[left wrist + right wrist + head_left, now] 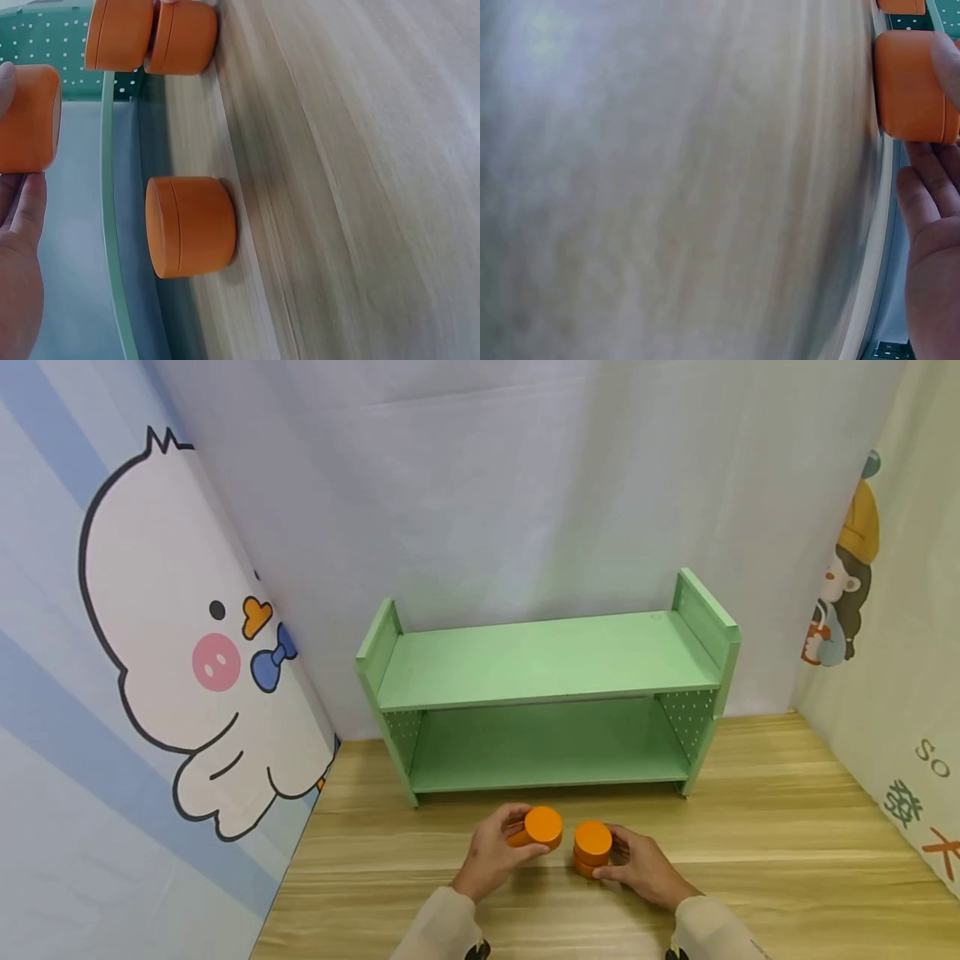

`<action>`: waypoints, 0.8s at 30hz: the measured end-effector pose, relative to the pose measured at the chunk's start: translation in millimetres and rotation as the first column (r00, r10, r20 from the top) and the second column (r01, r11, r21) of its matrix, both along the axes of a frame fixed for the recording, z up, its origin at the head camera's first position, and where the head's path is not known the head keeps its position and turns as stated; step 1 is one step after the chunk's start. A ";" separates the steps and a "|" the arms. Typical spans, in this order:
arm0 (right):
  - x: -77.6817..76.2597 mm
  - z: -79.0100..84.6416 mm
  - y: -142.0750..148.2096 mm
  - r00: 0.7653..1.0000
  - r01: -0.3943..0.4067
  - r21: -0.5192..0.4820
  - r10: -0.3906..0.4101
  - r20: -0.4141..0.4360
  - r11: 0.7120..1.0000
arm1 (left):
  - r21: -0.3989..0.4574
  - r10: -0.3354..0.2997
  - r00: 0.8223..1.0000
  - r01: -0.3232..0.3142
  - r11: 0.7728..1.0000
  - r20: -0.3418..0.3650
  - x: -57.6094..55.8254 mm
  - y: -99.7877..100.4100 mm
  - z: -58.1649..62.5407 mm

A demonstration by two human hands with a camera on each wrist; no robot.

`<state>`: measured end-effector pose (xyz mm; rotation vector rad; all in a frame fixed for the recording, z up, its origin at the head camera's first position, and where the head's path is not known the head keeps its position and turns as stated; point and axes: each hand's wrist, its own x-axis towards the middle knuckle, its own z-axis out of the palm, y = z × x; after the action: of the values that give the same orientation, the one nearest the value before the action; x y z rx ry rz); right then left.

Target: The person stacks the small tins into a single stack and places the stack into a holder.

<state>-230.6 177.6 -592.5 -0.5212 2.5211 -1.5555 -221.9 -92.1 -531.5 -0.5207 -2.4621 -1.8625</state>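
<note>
My left hand [495, 852] holds a round orange jar [543, 827] between thumb and fingers, raised above the table. A seam below its top looks like a lid line. In the left wrist view a second orange jar [195, 225] stands on the table below the raised one. To the right, two more are stacked, an upper jar [592, 839] on a lower jar [587, 866]. My right hand [645, 866] grips the stack from its right side, thumb in front and fingers behind, around the lower jar [911, 86].
Behind the hands stands a green two-tier shelf [547, 664] with perforated side panels. The wood-grain table [787, 860] extends to both sides. Printed cloths hang around it, with a white cartoon duck [165, 610] on the left and a grey cloth [487, 485] behind.
</note>
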 end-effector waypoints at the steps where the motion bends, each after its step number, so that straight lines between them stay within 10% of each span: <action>1: -0.4 -0.2 0.3 1.000 -0.002 -0.002 0.002 -0.005 1.000 | 0.001 -0.002 1.000 0.002 1.000 0.000 -0.6 1.1 0.3; 24: -1.6 -1.9 0.9 0.999 -0.021 -0.010 0.020 -0.032 1.000 | 0.015 -0.042 0.998 0.043 0.999 -0.036 -6.8 22.5 -2.5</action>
<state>-232.3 178.4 -594.4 -0.5760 2.5240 -1.5667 -228.7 -69.5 -534.0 -0.6052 -2.4306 -1.8696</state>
